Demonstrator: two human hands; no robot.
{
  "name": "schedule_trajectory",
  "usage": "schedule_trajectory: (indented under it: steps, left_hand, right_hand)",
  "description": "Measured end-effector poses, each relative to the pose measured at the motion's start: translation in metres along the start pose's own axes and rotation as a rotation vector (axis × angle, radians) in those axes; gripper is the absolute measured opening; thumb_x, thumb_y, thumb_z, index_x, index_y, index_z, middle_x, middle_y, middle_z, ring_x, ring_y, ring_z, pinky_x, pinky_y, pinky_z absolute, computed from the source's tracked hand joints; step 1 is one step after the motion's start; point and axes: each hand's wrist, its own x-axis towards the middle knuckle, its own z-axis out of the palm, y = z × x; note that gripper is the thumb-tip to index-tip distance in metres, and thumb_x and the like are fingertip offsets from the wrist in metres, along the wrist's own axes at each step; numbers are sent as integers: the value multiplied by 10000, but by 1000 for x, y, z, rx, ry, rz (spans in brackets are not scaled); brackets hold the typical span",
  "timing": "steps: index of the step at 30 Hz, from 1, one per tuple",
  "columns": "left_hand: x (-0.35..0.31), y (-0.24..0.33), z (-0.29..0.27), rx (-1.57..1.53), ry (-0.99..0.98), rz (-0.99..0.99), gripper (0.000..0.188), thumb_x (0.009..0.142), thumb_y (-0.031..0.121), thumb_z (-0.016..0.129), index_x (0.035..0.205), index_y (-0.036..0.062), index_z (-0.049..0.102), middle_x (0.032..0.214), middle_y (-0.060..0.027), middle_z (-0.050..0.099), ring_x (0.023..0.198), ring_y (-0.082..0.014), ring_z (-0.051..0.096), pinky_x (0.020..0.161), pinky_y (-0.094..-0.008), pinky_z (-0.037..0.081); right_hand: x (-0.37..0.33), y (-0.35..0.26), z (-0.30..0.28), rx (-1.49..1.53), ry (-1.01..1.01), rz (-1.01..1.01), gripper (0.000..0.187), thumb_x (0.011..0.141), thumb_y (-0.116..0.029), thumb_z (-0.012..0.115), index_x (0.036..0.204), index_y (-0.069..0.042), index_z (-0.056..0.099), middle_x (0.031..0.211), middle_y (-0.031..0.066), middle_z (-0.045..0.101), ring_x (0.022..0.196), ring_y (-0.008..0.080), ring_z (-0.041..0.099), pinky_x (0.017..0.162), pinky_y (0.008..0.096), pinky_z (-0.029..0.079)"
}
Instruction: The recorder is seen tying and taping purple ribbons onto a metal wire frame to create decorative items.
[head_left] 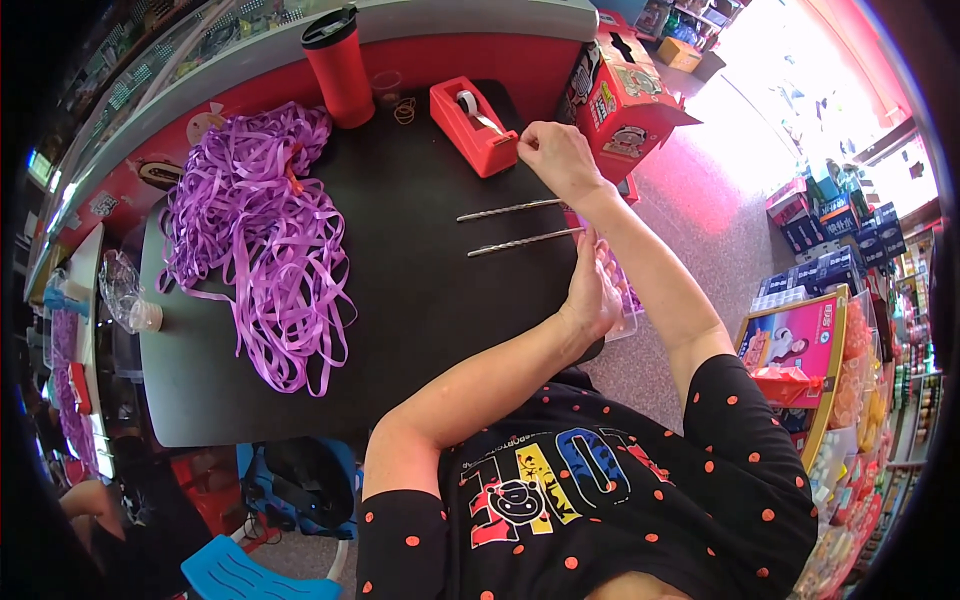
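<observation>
Head view is showing me a black desk (420, 300) with both of the person's hands working at its right edge. The right hand (560, 158) is reaching to the cutting end of a red tape dispenser (474, 128), which is sitting near the far right corner; its fingers are bending inward, but I'm not managing to tell whether they are pinching any tape. The left hand (592, 292) is hovering lower along the right edge, partly closing beside more purple ribbon (621, 280); I'm not seeing clearly whether it is grasping that. Two slim twisted metal rods, an upper rod (508, 210) and a lower rod (522, 243), are pointing in from the right edge, roughly parallel and apart. Toward the far left corner, a tangled purple ribbon heap (250, 220) is spreading. A red tumbler (341, 75) with a black lid is standing by the far edge, near some rubber bands (404, 111).
</observation>
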Motion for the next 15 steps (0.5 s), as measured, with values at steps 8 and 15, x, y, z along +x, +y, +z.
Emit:
schedule_trajectory:
  steps: [8,15]
  left_hand:
    - [-2,-4,-1,17,114,19,707,859,556,557,1415,264,233,1422,-24,300,1297,-215,237,1028,-403,213]
    - [-4,0,1,26,110,60,630,835,231,660,1347,288,296,1133,19,445,997,-149,370,863,-375,307]
  right_hand:
    - [-48,50,-59,699,-305,391,234,847,-221,654,877,8,685,785,44,673,743,107,632,675,241,493]
    - [-112,76,-95,596,-381,418,155,828,-90,672,919,35,677,827,28,668,758,76,604,691,217,483]
